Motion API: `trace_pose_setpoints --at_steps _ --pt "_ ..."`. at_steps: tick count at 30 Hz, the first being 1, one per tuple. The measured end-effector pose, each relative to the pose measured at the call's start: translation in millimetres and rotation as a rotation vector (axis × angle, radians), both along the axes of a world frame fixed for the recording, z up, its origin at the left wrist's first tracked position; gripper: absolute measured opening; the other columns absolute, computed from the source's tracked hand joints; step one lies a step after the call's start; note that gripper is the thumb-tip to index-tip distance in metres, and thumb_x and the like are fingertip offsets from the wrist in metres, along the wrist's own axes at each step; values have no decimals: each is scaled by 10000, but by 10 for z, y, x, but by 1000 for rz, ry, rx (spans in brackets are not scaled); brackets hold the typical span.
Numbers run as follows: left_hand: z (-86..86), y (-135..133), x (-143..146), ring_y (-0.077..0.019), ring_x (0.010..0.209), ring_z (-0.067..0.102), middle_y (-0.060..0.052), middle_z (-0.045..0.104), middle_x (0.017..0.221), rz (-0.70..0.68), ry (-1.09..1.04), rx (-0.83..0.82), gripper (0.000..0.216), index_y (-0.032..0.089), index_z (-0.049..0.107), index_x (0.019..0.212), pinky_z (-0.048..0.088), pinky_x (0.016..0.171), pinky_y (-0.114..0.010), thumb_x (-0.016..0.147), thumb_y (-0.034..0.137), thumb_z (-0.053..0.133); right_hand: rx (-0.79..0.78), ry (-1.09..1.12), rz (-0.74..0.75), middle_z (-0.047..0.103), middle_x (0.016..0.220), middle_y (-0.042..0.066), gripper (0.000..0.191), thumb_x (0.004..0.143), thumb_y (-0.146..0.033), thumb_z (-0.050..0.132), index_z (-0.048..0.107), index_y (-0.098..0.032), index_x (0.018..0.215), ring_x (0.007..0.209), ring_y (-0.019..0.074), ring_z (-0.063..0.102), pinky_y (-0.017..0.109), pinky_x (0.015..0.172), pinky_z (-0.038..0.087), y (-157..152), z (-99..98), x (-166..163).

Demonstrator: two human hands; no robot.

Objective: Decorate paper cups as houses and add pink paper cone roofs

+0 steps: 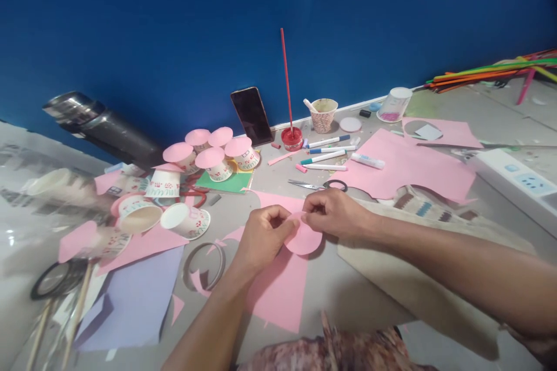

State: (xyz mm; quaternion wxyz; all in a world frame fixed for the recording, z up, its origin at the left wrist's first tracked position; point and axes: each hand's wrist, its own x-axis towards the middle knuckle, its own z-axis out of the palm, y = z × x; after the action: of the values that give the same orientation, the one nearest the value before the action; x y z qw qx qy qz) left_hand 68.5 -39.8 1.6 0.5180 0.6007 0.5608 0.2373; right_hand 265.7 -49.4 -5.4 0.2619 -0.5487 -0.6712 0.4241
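Note:
Both my hands pinch a pink paper circle (pixel 304 239) near its upper edge, just above the table. My left hand (pixel 266 236) is closed on its left side, thumb on top. My right hand (pixel 331 211) grips it from the upper right with fingers curled. Under the circle lies a larger pink paper sheet (pixel 278 295). Scissors (pixel 324 185) with dark handles rest just beyond my right hand. To the left of my left hand are a roll of tape (pixel 188 269) and small pink paper scraps (pixel 177 308).
Decorated paper cups (pixel 217 169), several with pink circle tops, stand at the left. Markers (pixel 324 151), a red paint pot (pixel 291 138) with a brush and a phone (pixel 251 116) are at the back. A power strip (pixel 517 177) lies right; a dark flask (pixel 117 130) leans left.

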Motion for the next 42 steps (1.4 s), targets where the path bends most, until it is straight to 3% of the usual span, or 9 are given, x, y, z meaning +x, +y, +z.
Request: trace_pose_setpoints --at_steps 8,14,18,21,27,30,34,39,42 --pt "-39 25 -13 -114 572 489 7 601 576 56 -84 -12 304 159 711 624 386 563 -244 649 434 836 -5 -6 -22 633 652 -21 128 821 -202 639 679 -171 703 599 108 513 237 543 322 -16 9 3" --pt "-10 64 -50 -128 615 516 -8 642 615 80 -125 -9 238 168 745 613 411 603 -252 624 384 846 -107 178 15 642 676 -26 119 788 -213 619 724 -169 822 616 116 533 229 536 346 25 13 79" --pt "57 43 -38 -117 583 455 3 592 587 37 -108 -5 230 175 739 605 358 562 -250 629 382 834 -174 277 -84 632 694 -37 230 750 -185 620 721 -169 955 592 107 519 227 515 328 38 -86 54" --pt "77 35 -21 -117 573 434 3 562 582 6 -118 28 261 178 716 577 352 561 -254 656 403 822 -226 303 -63 661 739 -30 307 723 -154 640 709 -162 1022 627 113 553 228 536 348 69 -111 44" --pt "34 72 -48 -186 728 620 -103 750 955 -49 -214 80 251 181 746 602 480 656 -287 676 410 820 -271 290 -67 677 754 -30 310 712 -122 722 698 -167 1017 677 109 575 216 584 373 108 84 87" --pt "20 43 -54 -282 985 713 -158 727 1319 -87 -244 90 288 182 718 594 547 885 -368 703 426 826 -338 368 -65 658 728 -38 330 716 -130 745 693 -166 1041 632 97 548 212 562 361 105 118 86" --pt "20 -7 -35 -361 1205 689 -183 726 1362 -160 -304 59 332 197 695 626 482 1090 -487 786 469 799 -365 441 -43 599 691 -51 281 738 -151 748 698 -170 1014 593 88 501 207 521 324 88 86 72" --pt "-6 -3 -32 -371 1190 702 -183 743 1332 -162 -306 39 283 193 697 628 484 1077 -492 767 415 804 -343 278 -16 560 642 -63 254 780 -160 729 719 -184 1033 552 86 477 204 476 291 82 119 87" --pt "-7 3 -32 -358 1157 711 -173 755 1308 -154 -306 31 247 189 699 629 504 1033 -464 756 375 801 -246 35 95 641 691 -50 254 818 -233 749 751 -221 1072 584 97 552 202 500 367 95 238 178"
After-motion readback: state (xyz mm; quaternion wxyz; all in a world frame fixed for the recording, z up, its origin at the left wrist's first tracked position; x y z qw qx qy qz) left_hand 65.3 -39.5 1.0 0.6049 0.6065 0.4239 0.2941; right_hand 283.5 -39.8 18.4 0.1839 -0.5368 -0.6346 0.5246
